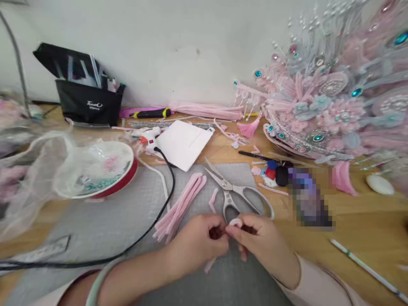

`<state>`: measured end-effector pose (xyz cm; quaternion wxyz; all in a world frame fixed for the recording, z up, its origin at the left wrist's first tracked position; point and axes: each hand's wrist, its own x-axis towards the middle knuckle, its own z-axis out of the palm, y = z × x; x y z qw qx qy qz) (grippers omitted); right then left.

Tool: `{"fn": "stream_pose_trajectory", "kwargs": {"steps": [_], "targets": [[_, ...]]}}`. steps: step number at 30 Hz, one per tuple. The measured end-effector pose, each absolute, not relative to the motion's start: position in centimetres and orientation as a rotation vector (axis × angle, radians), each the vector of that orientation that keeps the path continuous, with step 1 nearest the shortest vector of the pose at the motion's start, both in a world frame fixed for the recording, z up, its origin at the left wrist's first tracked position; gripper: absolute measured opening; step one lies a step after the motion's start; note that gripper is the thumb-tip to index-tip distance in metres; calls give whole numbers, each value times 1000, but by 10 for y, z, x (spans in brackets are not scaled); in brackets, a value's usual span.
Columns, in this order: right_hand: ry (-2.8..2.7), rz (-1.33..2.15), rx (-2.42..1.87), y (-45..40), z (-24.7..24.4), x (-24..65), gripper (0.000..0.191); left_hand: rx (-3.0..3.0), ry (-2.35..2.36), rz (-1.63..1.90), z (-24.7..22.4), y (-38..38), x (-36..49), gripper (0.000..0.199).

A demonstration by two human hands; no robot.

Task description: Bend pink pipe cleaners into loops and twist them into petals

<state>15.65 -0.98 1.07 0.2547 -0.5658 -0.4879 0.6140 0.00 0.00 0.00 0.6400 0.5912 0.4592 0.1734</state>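
Observation:
My left hand (200, 240) and my right hand (266, 242) meet over the grey mat, fingertips almost touching. Between the right thumb and fingers shows a curled pale pink pipe cleaner (236, 222). The left fingers are pinched at the same spot, and a pink end pokes out below that hand; most of the piece is hidden. Grey-handled scissors (225, 185) lie spread just beyond my fingers. To their left rests a folded bundle of pink pipe cleaners (186, 202). A short bent pink piece (213, 199) lies between the two.
A black cord runs across the mat (105, 225) to a white glue gun (149, 139). A red-rimmed bowl (135, 170) of beads stands left, near a black pouch (91, 102). A large beaded pink headdress (318, 106) fills the back right. A white-green stick (366, 270) lies right.

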Motion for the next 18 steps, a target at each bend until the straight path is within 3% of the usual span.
{"fn": "stream_pose_trajectory", "kwargs": {"steps": [3,9,18], "targets": [[-1111,1789,-1395,-3,14,158,23,1181,958,465,3,6,0,16],[-982,1820,-1306,-1,11,157,34,1015,950,659,6,10,1,21],[-1049,1792,-1368,-6,4,153,26,1849,1132,553,14,12,-10,23]]}}
